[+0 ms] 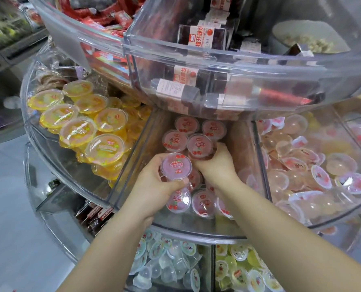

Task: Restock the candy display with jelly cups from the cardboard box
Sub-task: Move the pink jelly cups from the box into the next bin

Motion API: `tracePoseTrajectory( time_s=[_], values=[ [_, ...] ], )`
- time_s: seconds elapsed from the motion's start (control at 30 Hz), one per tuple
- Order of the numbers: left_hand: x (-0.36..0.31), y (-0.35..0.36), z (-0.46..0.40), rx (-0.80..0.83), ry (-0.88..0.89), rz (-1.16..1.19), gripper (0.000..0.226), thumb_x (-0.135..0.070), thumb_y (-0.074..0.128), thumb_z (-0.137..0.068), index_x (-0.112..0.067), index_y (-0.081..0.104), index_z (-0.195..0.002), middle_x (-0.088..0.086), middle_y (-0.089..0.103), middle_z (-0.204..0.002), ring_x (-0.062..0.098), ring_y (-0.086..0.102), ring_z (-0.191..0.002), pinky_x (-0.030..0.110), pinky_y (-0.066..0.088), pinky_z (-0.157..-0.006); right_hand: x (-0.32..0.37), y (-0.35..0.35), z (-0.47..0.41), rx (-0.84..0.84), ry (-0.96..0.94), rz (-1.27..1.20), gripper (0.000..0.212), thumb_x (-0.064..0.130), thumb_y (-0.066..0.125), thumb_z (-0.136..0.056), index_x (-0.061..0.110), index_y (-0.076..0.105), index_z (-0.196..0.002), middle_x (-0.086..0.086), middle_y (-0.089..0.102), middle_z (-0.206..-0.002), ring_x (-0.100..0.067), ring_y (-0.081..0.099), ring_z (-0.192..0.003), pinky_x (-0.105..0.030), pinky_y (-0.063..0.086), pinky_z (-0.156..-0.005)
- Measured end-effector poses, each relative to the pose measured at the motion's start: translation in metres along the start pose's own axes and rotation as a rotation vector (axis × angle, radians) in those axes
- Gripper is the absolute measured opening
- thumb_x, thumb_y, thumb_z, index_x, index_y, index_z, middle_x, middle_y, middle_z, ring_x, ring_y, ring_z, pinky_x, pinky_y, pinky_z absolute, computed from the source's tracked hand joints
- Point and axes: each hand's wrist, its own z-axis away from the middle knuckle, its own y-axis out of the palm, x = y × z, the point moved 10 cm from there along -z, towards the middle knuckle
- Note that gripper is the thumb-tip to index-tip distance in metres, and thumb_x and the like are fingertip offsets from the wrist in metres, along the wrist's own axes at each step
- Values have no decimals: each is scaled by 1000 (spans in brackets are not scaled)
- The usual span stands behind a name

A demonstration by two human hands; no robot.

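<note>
Head view: tiered clear acrylic candy display, looking down into middle tier. Left hand gripping pink jelly cup by its sides, lid up, held over front half of centre compartment. Right hand curled round another pink cup deeper in same compartment, fingers pressed against neighbouring cups. More pink cups lying below both hands near front rim; upright ones packed at back under overhang of upper tier. Little free room: clear divider walls close on both sides, upper tier's rim hanging just above rear cups, open gap only along left divider. Yellow jelly cups filling compartment to left, small dome jellies heaped to right. Lower tier with small clear and yellow jellies beneath forearms. Cardboard box out of view.
</note>
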Motion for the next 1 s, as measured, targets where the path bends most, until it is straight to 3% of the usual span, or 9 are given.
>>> tracePoseTrajectory(
  time_s=[0.1, 0.2, 0.33, 0.47, 0.6, 0.7, 0.77, 0.9, 1.0],
  values=[
    [-7, 3, -2, 53, 38, -19, 51, -7, 77, -72, -37, 55, -107, -9, 67, -108, 9, 61, -105, 26, 50, -87, -1, -3, 17, 169, 4, 21, 24, 7, 72, -73, 18, 62, -92, 2, 66, -86, -11, 64, -78, -14, 49, -59],
    [-10, 17, -3, 204, 39, 17, 52, -9, 76, -73, -30, 46, -110, -7, 66, -112, 7, 61, -108, 26, 49, -89, 4, 0, 39, 314, -76, 75, 36, 0, 67, -79, 19, 56, -109, 4, 62, -95, -12, 60, -86, -16, 50, -72],
    [-14, 39, -1, 423, 46, 12, 44, -3, 72, -77, -18, 52, -114, -1, 66, -114, 7, 61, -108, 19, 50, -87, 9, 3, 59, 398, -140, -6, 47, 2, 70, -76, 30, 55, -111, 17, 64, -99, 11, 59, -86, -5, 47, -75],
    [-12, 43, -4, 426, 63, -131, 59, -22, 78, -71, -27, 51, -123, -1, 58, -126, 11, 57, -115, 33, 47, -99, 9, -3, 59, 304, -183, 28, 45, 4, 70, -75, 33, 57, -107, 17, 65, -102, 11, 59, -90, -1, 43, -72],
    [-16, 53, -3, 459, 109, -239, 53, -24, 73, -78, -34, 43, -121, -7, 57, -124, 5, 57, -112, 31, 47, -99, -2, -16, 54, 141, -136, 21, 44, 14, 74, -71, 37, 58, -104, 4, 61, -112, -8, 58, -102, -17, 47, -82],
    [-45, 34, -10, 152, 340, -459, 42, -21, 73, -76, -34, 50, -109, -15, 58, -106, -7, 56, -93, 10, 47, -80, -11, -27, 50, -23, -55, -83, 42, 12, 74, -74, 30, 55, -107, -2, 61, -111, -15, 60, -101, -30, 51, -86],
    [-68, 25, -8, -10, 490, -585, 30, -13, 69, -79, -23, 58, -105, -13, 57, -99, -2, 54, -90, 14, 45, -81, -16, -29, 46, -90, 11, -203, 39, 10, 70, -78, 30, 51, -105, 1, 64, -103, -14, 62, -94, -27, 52, -78],
    [-80, 46, -8, 95, 660, -768, 34, -1, 62, -81, -9, 62, -114, 4, 61, -115, 22, 52, -111, 22, 33, -95, -20, -27, 30, -204, 57, -239, 25, 7, 61, -84, 10, 56, -108, -5, 62, -91, -19, 56, -80, -30, 45, -71],
    [-71, 58, -15, 170, 653, -835, 37, -3, 60, -83, -9, 60, -120, 7, 60, -119, 28, 51, -112, 24, 31, -96, -21, -27, 20, -288, 87, -165, 19, 5, 54, -85, 6, 61, -103, -10, 66, -97, -23, 63, -92, -35, 52, -84]
  ],
)
